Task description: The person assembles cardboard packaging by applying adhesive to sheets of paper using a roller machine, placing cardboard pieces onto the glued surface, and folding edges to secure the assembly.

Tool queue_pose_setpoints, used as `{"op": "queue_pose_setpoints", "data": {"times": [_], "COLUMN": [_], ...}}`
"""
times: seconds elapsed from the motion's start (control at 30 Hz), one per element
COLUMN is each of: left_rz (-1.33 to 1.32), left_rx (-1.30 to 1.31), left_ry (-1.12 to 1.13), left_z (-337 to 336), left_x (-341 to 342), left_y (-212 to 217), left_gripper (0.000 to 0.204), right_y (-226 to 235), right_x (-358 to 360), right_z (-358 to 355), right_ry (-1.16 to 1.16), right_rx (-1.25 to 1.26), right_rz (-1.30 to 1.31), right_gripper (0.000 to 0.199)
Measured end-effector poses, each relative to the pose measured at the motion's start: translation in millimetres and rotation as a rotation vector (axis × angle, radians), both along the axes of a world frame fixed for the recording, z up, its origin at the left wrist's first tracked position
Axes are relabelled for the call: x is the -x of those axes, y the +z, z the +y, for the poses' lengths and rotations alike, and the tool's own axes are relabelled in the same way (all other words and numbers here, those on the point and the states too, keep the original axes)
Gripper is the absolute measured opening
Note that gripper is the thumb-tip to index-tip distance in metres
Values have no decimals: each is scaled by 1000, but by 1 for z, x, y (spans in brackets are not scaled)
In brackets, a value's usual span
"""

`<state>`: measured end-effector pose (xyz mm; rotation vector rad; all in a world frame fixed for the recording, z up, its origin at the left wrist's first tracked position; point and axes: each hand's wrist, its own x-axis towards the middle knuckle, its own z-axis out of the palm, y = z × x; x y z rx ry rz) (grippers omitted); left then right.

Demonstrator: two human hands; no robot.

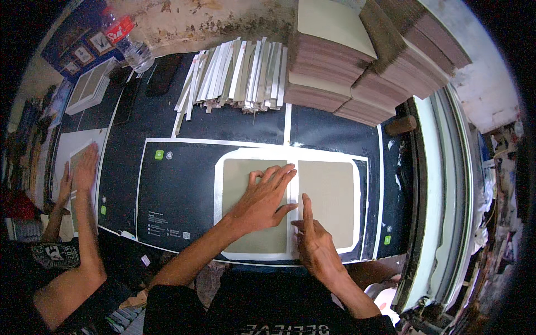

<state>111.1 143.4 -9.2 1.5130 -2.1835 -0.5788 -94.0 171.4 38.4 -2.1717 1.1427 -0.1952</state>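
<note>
Two greyish-tan boards, a left board (245, 240) and a right board (329, 206), lie side by side on a white sheet with rounded corners (220, 195). A narrow strip (291, 245) runs between them. My left hand (262, 198) lies across the left board, fingers stretched toward the top of the strip and thumb pointing at the gap. On the right board's lower left part rests my right hand (317, 240), its index finger extended upward and the other fingers curled. Its thumb side is next to the strip. Neither hand visibly grips anything.
Loose narrow strips (234, 78) are heaped at the back. Tall stacks of boards (329, 61) stand at the back right, near a wooden cylinder (401, 126). A plastic bottle (134, 47) and a dark phone (163, 75) are back left. A co-worker's hands (84, 167) press another board at left.
</note>
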Motion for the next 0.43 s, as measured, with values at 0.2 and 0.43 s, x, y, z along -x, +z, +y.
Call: {"op": "queue_pose_setpoints", "data": {"times": [0.2,0.43], "left_rz": [7,-49], "left_rx": [12,-54], "left_ry": [6,54], "left_z": [-1,0], "left_x": [0,3], "left_y": [4,7], "left_gripper": [77,74], "right_y": [19,26], "right_x": [4,-11], "right_z": [-10,-4], "right_ry": [110,32], "right_rx": [-65,-282], "right_rz": [13,119], "right_gripper": [98,100]}}
